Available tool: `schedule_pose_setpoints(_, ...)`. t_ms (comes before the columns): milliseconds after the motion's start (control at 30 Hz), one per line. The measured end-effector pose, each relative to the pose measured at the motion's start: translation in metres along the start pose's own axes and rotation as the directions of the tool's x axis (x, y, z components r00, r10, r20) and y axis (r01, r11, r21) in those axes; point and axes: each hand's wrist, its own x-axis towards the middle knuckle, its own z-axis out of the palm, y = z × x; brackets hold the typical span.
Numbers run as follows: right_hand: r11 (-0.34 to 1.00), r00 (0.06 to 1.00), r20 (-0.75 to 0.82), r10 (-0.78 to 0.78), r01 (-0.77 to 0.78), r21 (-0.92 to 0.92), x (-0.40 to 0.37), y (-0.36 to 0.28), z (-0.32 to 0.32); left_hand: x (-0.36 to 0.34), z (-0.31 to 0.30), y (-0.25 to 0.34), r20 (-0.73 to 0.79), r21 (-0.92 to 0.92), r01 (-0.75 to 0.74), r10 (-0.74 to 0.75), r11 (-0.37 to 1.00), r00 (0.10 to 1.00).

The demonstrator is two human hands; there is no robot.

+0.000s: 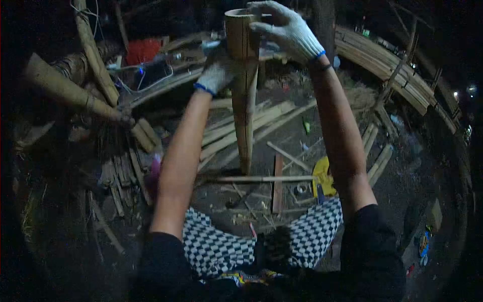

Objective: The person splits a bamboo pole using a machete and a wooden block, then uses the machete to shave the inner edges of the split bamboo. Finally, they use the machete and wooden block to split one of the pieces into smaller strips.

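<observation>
Tube [243, 45] upright, mid-scene, beyond the knees, its foot near a pale stick [271, 179]. Gloved right hand [287, 30] at the right side of its top, thumb and fingers parted wide. Gloved left hand [217, 78] beside its left side, blurred; finger state cannot be told.

Bamboo pole [245, 95]: thick, pale tan-brown, round, hollow at the open top end. Stands near upright, a little left of centre, lower end down at the dark ground. Looks wide at top, narrow toward the foot. Dark lines run lengthwise down its wall; right side paler low down.
</observation>
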Motion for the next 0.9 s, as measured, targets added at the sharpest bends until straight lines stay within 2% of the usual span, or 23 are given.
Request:
schedule_pose_setpoints(67,0.985,0.987,-0.005,0.161,-0.16,-0.07,-0.024,0.016,0.009,-0.019,0.014,-0.029,0.03,0.059,-0.007,0.005,0.998,1.0)
schedule_pose_setpoints(100,0.972,0.978,-0.064,0.201,-0.207,-0.11,-0.041,0.021,0.014,-0.022,0.006,-0.018,0.078,0.094,0.223,-0.231,0.97,0.97)
schedule_pose_setpoints(133,0.967,0.993,-0.098,-0.068,0.041,-0.25,-0.064,0.053,0.02,-0.024,-0.001,-0.008,0.117,0.143,0.432,-0.448,0.891,0.886)
schedule_pose_setpoints(167,0.951,0.986,-0.084,0.142,-0.159,-0.265,-0.102,0.072,0.028,-0.031,-0.002,0.002,0.006,0.061,0.442,-0.443,0.895,0.896)
schedule_pose_setpoints(200,0.949,0.97,-0.059,0.236,-0.243,-0.199,-0.137,0.085,0.036,-0.024,-0.007,-0.022,0.041,0.319,0.401,-0.435,0.859,0.9)
schedule_pose_setpoints(233,0.936,0.945,-0.025,0.326,-0.327,-0.134,-0.174,0.094,0.046,-0.03,-0.011,-0.02,0.0,0.044,0.276,-0.277,0.96,0.961)
schedule_pose_setpoints(267,0.832,0.834,0.004,0.551,-0.549,-0.081,-0.218,0.105,0.06,-0.023,-0.014,-0.001,-0.064,-0.038,0.563,-0.564,0.826,0.823)
schedule_pose_setpoints(300,0.677,0.676,0.043,0.736,-0.735,-0.039,-0.265,0.12,0.077,-0.024,-0.017,-0.004,-0.032,-0.035,0.567,-0.568,0.823,0.823)
schedule_pose_setpoints(367,0.617,0.617,0.078,0.783,-0.757,-0.215,-0.377,0.169,0.123,-0.025,-0.008,-0.034,0.017,-0.22,0.536,-0.546,0.815,0.837)
schedule_pose_setpoints(400,0.329,0.309,0.116,0.944,-0.904,-0.271,-0.449,0.199,0.158,-0.021,-0.008,-0.036,-0.015,-0.201,0.512,-0.525,0.835,0.851)
schedule_pose_setpoints(433,0.203,0.131,0.175,0.976,-0.839,-0.505,-0.461,0.18,0.175,-0.015,-0.008,-0.04,-0.055,-0.181,0.478,-0.494,0.859,0.868)
schedule_pose_setpoints(467,0.274,0.04,0.362,0.931,-0.731,-0.625,-0.499,0.186,0.205,-0.015,-0.007,-0.041,-0.048,-0.177,0.486,-0.501,0.856,0.864)
schedule_pose_setpoints(500,0.106,-0.088,0.328,0.941,-0.842,-0.529,-0.54,0.184,0.24,-0.019,-0.005,-0.039,-0.097,-0.243,0.466,-0.499,0.851,0.861)
schedule_pose_setpoints(533,0.424,0.009,0.544,0.839,-0.637,-0.643,-0.583,0.185,0.266,-0.016,-0.003,-0.04,-0.15,-0.307,0.432,-0.492,0.848,0.858)
schedule_pose_setpoints(567,0.771,0.191,0.765,0.615,-0.347,-0.533,-0.696,0.228,0.317,-0.014,-0.005,-0.052,-0.142,-0.304,0.437,-0.494,0.846,0.858)
schedule_pose_setpoints(600,0.717,0.007,0.761,0.648,-0.343,-0.607,-0.651,0.187,0.327,-0.011,-0.012,-0.071,-0.112,-0.264,0.427,-0.467,0.865,0.877)
schedule_pose_setpoints(633,0.755,0.112,0.777,0.62,-0.357,-0.551,-0.705,0.195,0.357,-0.003,-0.012,-0.085,-0.082,-0.222,0.408,-0.434,0.885,0.897)
schedule_pose_setpoints(667,0.6,-0.171,0.762,0.625,-0.52,-0.609,-0.651,0.174,0.37,-0.004,-0.011,-0.076,-0.098,-0.252,0.496,-0.532,0.831,0.841)
schedule_pose_setpoints(700,0.496,-0.151,0.683,0.715,-0.579,-0.647,-0.733,0.209,0.443,-0.004,-0.012,-0.076,-0.098,-0.238,0.48,-0.513,0.844,0.853)
schedule_pose_setpoints(767,0.167,-0.047,0.378,0.925,-0.841,-0.515,-0.709,0.196,0.455,-0.002,-0.013,-0.087,-0.138,-0.202,0.484,-0.514,0.852,0.847)
schedule_pose_setpoints(800,-0.321,-0.367,0.138,0.92,-0.907,-0.272,-0.649,0.178,0.439,0.0,-0.013,-0.09,-0.138,-0.187,0.462,-0.489,0.867,0.861)
schedule_pose_setpoints(833,-0.31,-0.353,0.148,0.924,-0.917,-0.251,-0.658,0.188,0.456,0.001,-0.013,-0.095,-0.153,-0.216,0.437,-0.473,0.873,0.868)
schedule_pose_setpoints(900,-0.541,-0.54,0.072,0.838,-0.841,-0.006,-0.704,0.22,0.505,0.003,-0.017,-0.117,-0.17,-0.225,0.406,-0.446,0.886,0.879)
